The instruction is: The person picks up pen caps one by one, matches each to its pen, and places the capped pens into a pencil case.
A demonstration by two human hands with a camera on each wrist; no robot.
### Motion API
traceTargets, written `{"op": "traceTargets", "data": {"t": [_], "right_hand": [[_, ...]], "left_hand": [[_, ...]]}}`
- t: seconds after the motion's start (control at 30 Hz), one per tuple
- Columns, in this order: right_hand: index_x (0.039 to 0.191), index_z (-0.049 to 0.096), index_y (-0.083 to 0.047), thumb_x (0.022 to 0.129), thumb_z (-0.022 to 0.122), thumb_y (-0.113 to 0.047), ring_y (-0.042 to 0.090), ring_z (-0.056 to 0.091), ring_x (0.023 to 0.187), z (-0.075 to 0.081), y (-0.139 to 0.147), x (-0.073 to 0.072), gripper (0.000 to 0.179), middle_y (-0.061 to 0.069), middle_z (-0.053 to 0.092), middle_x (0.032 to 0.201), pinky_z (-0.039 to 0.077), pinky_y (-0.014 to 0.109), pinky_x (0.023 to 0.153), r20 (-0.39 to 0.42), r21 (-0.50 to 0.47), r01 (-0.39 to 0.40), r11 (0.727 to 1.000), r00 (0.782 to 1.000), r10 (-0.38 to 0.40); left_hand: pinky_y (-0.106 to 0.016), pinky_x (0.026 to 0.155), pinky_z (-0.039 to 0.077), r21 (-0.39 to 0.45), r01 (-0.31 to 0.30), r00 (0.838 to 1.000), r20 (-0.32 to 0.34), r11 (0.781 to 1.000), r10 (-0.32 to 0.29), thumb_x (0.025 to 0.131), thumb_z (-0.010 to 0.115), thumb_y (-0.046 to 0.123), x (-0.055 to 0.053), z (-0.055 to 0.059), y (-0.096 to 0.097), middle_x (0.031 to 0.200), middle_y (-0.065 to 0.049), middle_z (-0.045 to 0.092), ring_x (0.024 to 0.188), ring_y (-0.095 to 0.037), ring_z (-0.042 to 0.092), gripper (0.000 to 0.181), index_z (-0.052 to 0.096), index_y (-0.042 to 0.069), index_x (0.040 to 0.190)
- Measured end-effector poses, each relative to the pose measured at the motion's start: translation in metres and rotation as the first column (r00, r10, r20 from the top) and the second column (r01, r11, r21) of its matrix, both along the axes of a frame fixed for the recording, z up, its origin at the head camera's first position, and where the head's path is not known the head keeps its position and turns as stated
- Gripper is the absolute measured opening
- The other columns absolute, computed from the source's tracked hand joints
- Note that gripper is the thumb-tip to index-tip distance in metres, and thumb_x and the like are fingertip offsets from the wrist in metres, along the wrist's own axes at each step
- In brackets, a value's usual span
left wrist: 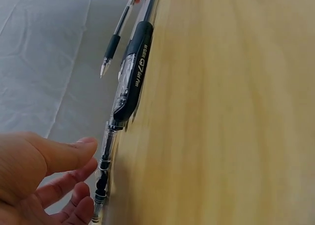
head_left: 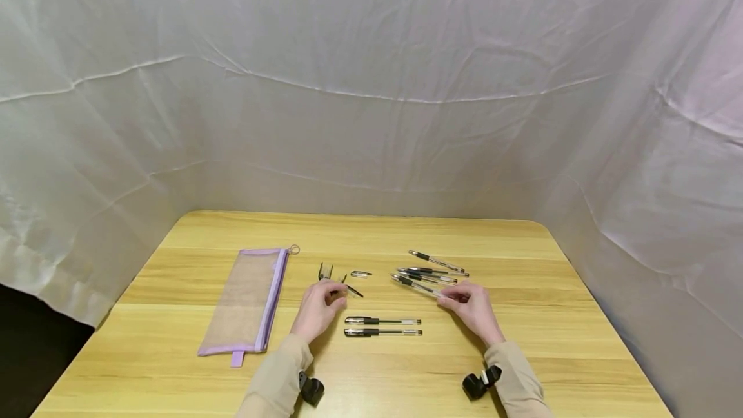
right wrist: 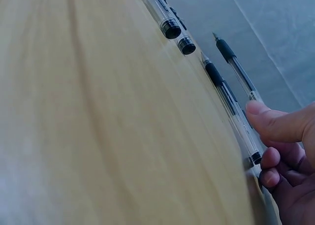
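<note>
My right hand [head_left: 469, 307] pinches an uncapped gel pen [right wrist: 238, 72] near its rear end, its tip pointing left and lifted off the table. Close beyond it, several more uncapped pens [head_left: 436, 260] lie in a loose group. Over a small cluster of clear pen caps [head_left: 326, 271], my left hand [head_left: 320, 307] hovers with thumb and fingers apart. In the left wrist view the caps [left wrist: 102, 178] stand just past its fingertips, with nothing visibly gripped. Two capped gel pens [head_left: 383, 333] lie parallel between the hands.
A mesh zip pouch [head_left: 240, 302] with purple trim lies flat on the left of the wooden table [head_left: 383, 379]. One loose cap [head_left: 361, 273] lies apart, right of the cap cluster. Pale fabric [head_left: 371, 140] hangs behind the table and at both sides.
</note>
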State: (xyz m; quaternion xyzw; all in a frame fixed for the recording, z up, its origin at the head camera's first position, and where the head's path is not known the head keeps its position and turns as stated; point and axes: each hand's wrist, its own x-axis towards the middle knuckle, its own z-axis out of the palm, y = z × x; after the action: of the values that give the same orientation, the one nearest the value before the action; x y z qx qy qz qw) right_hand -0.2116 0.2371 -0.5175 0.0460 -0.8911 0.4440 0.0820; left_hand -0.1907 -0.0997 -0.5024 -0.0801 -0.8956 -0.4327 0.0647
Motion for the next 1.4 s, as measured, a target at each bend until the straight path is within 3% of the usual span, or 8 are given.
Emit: {"op": "traceTargets", "data": {"t": [0.13, 0.3, 0.57, 1.03, 1.4], "right_hand": [[0.091, 0.080, -0.010, 0.078, 0.085, -0.010, 0.001, 0.055, 0.073, -0.0002, 0.0008, -0.0001, 0.013, 0.006, 0.073, 0.087, 0.047, 0.018, 0.066, 0.005, -0.009, -0.009, 1.000, 1.000, 0.009], [0.091, 0.081, -0.010, 0.078, 0.085, -0.011, 0.002, 0.053, 0.071, -0.0013, 0.0021, 0.0005, 0.014, 0.005, 0.071, 0.083, 0.045, 0.018, 0.064, 0.004, -0.014, -0.010, 1.000, 1.000, 0.010], [0.091, 0.080, -0.007, 0.078, 0.085, -0.009, 0.001, 0.053, 0.071, -0.0028, 0.0031, 0.0010, 0.013, 0.005, 0.069, 0.080, 0.046, 0.018, 0.063, -0.025, -0.020, -0.025, 1.000, 0.999, 0.024], [0.091, 0.080, -0.006, 0.078, 0.085, -0.010, 0.001, 0.054, 0.073, -0.0018, 0.0016, 0.0010, 0.015, 0.008, 0.072, 0.085, 0.046, 0.017, 0.065, -0.015, -0.044, -0.031, 0.999, 0.999, 0.030], [0.092, 0.080, -0.008, 0.078, 0.085, -0.010, 0.000, 0.056, 0.075, -0.0008, -0.0005, 0.0021, 0.015, 0.007, 0.072, 0.087, 0.048, 0.017, 0.068, 0.004, -0.044, -0.038, 0.998, 0.999, 0.039]], "left_hand": [[-0.045, 0.090, 0.053, -0.004, 0.017, 1.000, 0.021, 1.000, -0.017, 0.090, 0.072, 0.004, -0.0043, -0.0010, 0.0018, 0.122, -0.013, 0.070, 0.101, -0.027, 0.061, 0.027, 0.073, 0.005, 0.116], [-0.054, 0.101, 0.050, 0.022, 0.026, 0.999, 0.046, 0.999, -0.027, 0.089, 0.072, 0.003, -0.0084, -0.0029, 0.0038, 0.124, -0.015, 0.071, 0.112, -0.034, 0.061, 0.030, 0.071, 0.005, 0.119], [-0.054, 0.100, 0.049, 0.017, 0.016, 0.998, 0.060, 1.000, -0.017, 0.087, 0.073, 0.003, -0.0103, -0.0041, 0.0046, 0.120, -0.014, 0.072, 0.110, -0.033, 0.061, 0.030, 0.073, 0.007, 0.117], [-0.044, 0.086, 0.056, 0.029, -0.003, 0.997, 0.074, 1.000, 0.001, 0.084, 0.077, 0.001, -0.0105, -0.0018, 0.0079, 0.103, -0.009, 0.076, 0.093, -0.023, 0.066, 0.019, 0.077, 0.009, 0.102], [-0.040, 0.083, 0.056, -0.004, 0.006, 0.999, 0.046, 1.000, -0.006, 0.080, 0.080, -0.002, -0.0103, -0.0004, 0.0091, 0.093, -0.005, 0.076, 0.087, -0.020, 0.067, 0.014, 0.076, 0.009, 0.088]]}}
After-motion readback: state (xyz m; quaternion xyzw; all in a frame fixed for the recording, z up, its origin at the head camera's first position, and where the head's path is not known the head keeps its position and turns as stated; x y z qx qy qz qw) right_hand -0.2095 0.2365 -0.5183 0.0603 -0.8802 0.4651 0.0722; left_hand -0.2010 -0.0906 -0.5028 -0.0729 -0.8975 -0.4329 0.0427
